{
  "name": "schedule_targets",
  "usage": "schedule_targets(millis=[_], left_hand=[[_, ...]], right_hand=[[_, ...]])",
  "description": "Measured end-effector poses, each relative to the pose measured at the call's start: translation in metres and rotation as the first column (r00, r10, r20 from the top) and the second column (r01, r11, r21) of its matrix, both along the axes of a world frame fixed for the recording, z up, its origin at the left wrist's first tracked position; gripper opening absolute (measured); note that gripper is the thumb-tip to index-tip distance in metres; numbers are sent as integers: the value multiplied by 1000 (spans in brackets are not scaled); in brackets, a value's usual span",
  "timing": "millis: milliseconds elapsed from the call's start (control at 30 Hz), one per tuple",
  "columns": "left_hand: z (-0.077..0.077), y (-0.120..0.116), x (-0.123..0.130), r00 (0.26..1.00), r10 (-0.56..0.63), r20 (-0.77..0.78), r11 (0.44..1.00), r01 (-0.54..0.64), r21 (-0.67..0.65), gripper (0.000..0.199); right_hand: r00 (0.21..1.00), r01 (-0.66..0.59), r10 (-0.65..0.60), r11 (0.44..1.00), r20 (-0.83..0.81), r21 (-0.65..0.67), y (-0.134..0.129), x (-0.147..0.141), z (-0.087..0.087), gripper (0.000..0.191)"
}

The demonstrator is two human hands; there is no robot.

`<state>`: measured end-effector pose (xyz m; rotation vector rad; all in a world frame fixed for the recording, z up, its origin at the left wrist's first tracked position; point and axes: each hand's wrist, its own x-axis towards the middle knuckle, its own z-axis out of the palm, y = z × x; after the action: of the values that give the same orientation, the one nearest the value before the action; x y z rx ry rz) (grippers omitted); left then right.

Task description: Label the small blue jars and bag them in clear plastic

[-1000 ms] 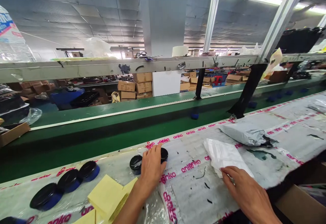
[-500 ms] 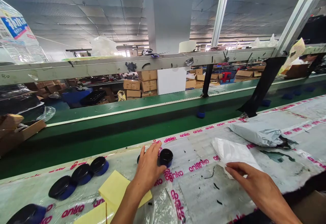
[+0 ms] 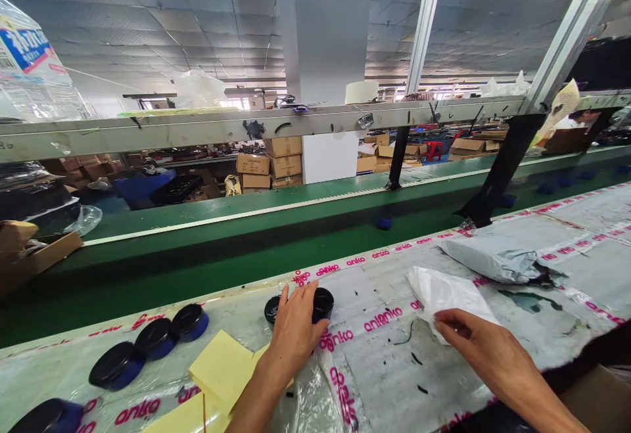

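Observation:
My left hand (image 3: 297, 318) reaches over the plastic-covered table, its fingers apart and touching or just beside a round black-and-blue container (image 3: 323, 303). Another dark round piece (image 3: 271, 309) shows just left of this hand, partly hidden by it. My right hand (image 3: 473, 336) pinches the near left edge of a thin white plastic bag (image 3: 451, 294), which lies on the table. Yellow paper sheets (image 3: 221, 368) lie under and left of my left forearm.
Several black-and-blue containers (image 3: 156, 338) stand at the left. A grey-white plastic package (image 3: 493, 257) lies behind the white bag. Beyond the table runs a green conveyor (image 3: 296, 255) with blue pieces (image 3: 384, 223), under a metal shelf beam (image 3: 197, 129).
My left hand has shifted slightly right, over part of the container, uncovering more of the dark piece on its left. My right hand still pinches the bag. The blue pieces have moved slightly left.

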<state>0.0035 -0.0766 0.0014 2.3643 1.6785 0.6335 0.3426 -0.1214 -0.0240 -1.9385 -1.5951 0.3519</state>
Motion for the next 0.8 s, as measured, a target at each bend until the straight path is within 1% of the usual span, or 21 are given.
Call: schedule_targets(millis=[100, 167, 233, 267, 300, 333, 367, 433, 467, 500, 533, 567, 600, 667, 733, 767, 800], left_hand=[[1, -4, -3, 1000, -4, 11, 999, 3, 47, 61], [3, -11, 0, 998, 0, 64, 990, -9, 138, 52], [6, -20, 10, 985, -10, 175, 976, -29, 217, 41], [7, -26, 17, 968, -34, 250, 977, -21, 214, 35], [9, -33, 26, 940, -66, 336, 986, 9, 169, 30], [12, -39, 35, 899, -91, 429, 994, 59, 87, 25], [14, -45, 45, 846, -91, 526, 992, 122, -23, 22], [19, -52, 63, 719, -13, 695, 943, 239, -230, 24], [22, -54, 71, 652, 42, 757, 912, 285, -296, 27], [24, -54, 77, 586, 90, 805, 886, 321, -333, 31], [25, -52, 81, 523, 126, 843, 874, 344, -344, 34], [26, -50, 83, 472, 148, 869, 871, 353, -341, 33], [26, -48, 83, 436, 158, 886, 873, 357, -331, 31], [25, -43, 80, 387, 146, 910, 875, 378, -301, 27], [22, -39, 74, 368, 121, 922, 874, 401, -275, 26], [21, -38, 70, 378, 123, 918, 880, 386, -277, 24], [21, -37, 66, 409, 135, 903, 898, 334, -285, 22]], right_hand=[[986, -31, 33, 999, -164, 13, -1, -4, 5, 36], [953, -37, 43, 999, -300, 24, -1, -10, 13, 38], [883, -51, 52, 999, -466, 16, -2, -20, 23, 38], [826, -62, 56, 998, -561, 9, -2, -27, 28, 39], [752, -78, 63, 997, -657, 6, -2, -34, 32, 38], [667, -99, 75, 995, -742, 11, -2, -42, 36, 38], [580, -122, 92, 992, -809, 25, -2, -50, 38, 37], [433, -163, 130, 984, -892, 64, -3, -67, 41, 35], [383, -183, 141, 980, -913, 75, -3, -75, 42, 33], [346, -202, 148, 976, -926, 80, -3, -82, 43, 31], [318, -222, 153, 971, -936, 83, -3, -89, 44, 30], [297, -242, 157, 966, -942, 85, -3, -95, 45, 29], [284, -262, 164, 961, -945, 89, -3, -100, 47, 29], [274, -299, 182, 949, -944, 96, -2, -108, 50, 30], [290, -342, 201, 935, -936, 95, 1, -112, 53, 31], [320, -362, 210, 928, -924, 86, 2, -112, 54, 31], [373, -378, 220, 923, -901, 69, 4, -112, 54, 30]])
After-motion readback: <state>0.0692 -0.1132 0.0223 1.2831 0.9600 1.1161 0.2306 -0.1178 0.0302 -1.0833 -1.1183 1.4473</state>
